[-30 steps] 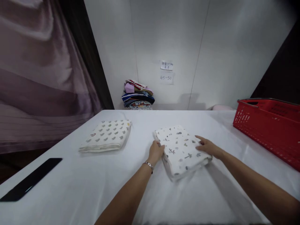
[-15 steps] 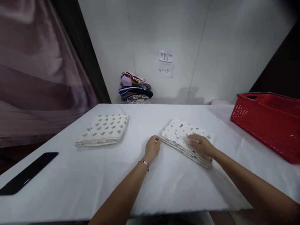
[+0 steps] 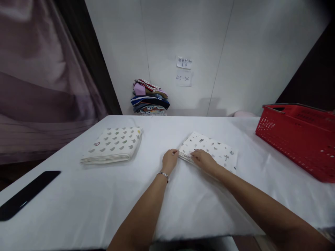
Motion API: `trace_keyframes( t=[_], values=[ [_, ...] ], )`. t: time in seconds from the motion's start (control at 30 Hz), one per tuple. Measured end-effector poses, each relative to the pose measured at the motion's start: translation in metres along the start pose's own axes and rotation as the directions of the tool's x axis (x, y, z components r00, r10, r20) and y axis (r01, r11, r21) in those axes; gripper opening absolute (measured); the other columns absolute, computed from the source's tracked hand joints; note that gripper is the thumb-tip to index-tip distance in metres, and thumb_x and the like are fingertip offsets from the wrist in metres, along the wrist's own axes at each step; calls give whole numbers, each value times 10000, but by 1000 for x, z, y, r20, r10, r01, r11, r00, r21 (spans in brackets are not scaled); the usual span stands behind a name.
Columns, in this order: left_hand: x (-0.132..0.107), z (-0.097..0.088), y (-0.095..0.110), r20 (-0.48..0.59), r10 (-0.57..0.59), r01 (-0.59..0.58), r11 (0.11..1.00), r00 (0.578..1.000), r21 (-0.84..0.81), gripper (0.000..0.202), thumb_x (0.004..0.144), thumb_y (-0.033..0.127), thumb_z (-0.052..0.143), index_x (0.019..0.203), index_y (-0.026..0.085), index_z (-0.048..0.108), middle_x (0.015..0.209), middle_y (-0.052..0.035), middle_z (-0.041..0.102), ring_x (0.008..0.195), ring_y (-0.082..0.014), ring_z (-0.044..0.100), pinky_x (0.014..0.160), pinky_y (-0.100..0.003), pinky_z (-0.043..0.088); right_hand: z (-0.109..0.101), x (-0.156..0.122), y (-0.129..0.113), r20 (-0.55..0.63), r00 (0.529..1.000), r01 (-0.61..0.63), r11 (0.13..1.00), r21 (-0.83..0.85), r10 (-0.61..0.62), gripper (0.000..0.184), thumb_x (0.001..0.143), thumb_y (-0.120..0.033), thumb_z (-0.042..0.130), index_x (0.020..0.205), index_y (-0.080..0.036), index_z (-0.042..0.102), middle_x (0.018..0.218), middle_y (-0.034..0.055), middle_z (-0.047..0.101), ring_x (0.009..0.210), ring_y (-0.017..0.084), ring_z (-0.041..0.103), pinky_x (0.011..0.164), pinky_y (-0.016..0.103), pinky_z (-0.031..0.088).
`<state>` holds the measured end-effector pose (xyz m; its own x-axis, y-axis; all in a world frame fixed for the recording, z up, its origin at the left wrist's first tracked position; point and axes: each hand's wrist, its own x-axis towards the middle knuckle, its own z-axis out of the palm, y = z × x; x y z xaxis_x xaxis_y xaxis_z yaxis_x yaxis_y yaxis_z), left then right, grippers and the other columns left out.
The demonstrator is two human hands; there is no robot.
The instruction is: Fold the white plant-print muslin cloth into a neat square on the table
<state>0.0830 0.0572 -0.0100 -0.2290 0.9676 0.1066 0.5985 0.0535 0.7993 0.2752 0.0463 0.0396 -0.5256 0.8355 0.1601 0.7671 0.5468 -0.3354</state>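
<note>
White-draped table (image 3: 86,205); red plastic basket (image 3: 295,139) well right of right hand (image 3: 205,161). Folded white palm-tree-print cloth (image 3: 222,148) lies partly under right hand, leftmost corner at left hand (image 3: 170,161). Left hand nearly closed, right hand loosely curled; cannot tell whether either grips cloth.

Bench (image 3: 99,198): folded cloth (image 3: 218,149) lies right of centre, left hand (image 3: 170,160) at its left corner, right hand (image 3: 205,161) on top. Second cloth (image 3: 113,144) lies well to its left; flat slab (image 3: 29,194), nearer front, far left. Basket (image 3: 291,141) stands far right. Fabric stack (image 3: 150,100), left of centre, at the far edge (or just behind; unclear). Wall (image 3: 251,59) behind bears two notes (image 3: 184,66).
</note>
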Motion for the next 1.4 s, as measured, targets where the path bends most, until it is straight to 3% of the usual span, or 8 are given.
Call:
trace_keyframes(
  t=[0.13, 0.3, 0.57, 0.77, 1.2, 1.4],
  values=[
    [-2, -2, -2, -14, 21, -21, 1000, 1000, -15, 214, 831, 290, 489, 897, 207, 675, 967, -27, 672, 893, -156, 589, 800, -261, 426, 13, 30, -11, 21, 1000, -8, 997, -83, 10, 229, 904, -246, 415, 927, -180, 633, 923, 64, 620, 914, 175, 542, 757, 253, 375],
    [0, -2, -5, -11, 34, -34, 999, 999, -37, 200, 824, 275, 498, 866, 203, 679, 934, -30, 673, 874, -155, 595, 792, -265, 438, 24, 46, -16, 15, 1000, -4, 988, -152, 6, 224, 898, -274, 439, 832, -170, 626, 888, 64, 603, 876, 174, 532, 692, 241, 354],
    [3, -4, -7, 6, 37, -37, 997, 999, -69, 189, 822, 289, 511, 881, 203, 669, 943, -25, 661, 832, -142, 594, 766, -259, 446, 30, 53, -9, 40, 997, -59, 996, -72, 62, 275, 913, -239, 392, 803, -184, 638, 863, 37, 614, 832, 150, 542, 689, 234, 345],
    [3, -4, -6, 9, 27, -26, 998, 1000, -56, 150, 803, 257, 529, 825, 201, 666, 917, -21, 657, 829, -145, 582, 758, -260, 433, 32, 53, -15, -50, 996, -71, 995, -74, 68, 283, 920, -232, 358, 805, -185, 612, 855, 33, 599, 810, 143, 532, 689, 235, 346],
    [3, -4, -7, -14, 18, -18, 998, 1000, -52, 109, 773, 249, 551, 774, 190, 642, 865, -24, 654, 790, -134, 572, 724, -247, 416, 30, 54, -27, 68, 995, -60, 969, -238, 78, 251, 910, -296, 388, 875, -171, 602, 925, 82, 603, 842, 185, 558, 659, 257, 339],
    [3, -5, -9, 2, 12, -12, 998, 1000, -61, 86, 748, 208, 553, 718, 184, 629, 794, -9, 657, 719, -116, 570, 673, -228, 412, 28, 55, -23, 132, 989, -28, 966, -256, 64, 231, 908, -236, 390, 898, -161, 609, 951, 81, 609, 873, 178, 563, 678, 242, 342]
  ],
)
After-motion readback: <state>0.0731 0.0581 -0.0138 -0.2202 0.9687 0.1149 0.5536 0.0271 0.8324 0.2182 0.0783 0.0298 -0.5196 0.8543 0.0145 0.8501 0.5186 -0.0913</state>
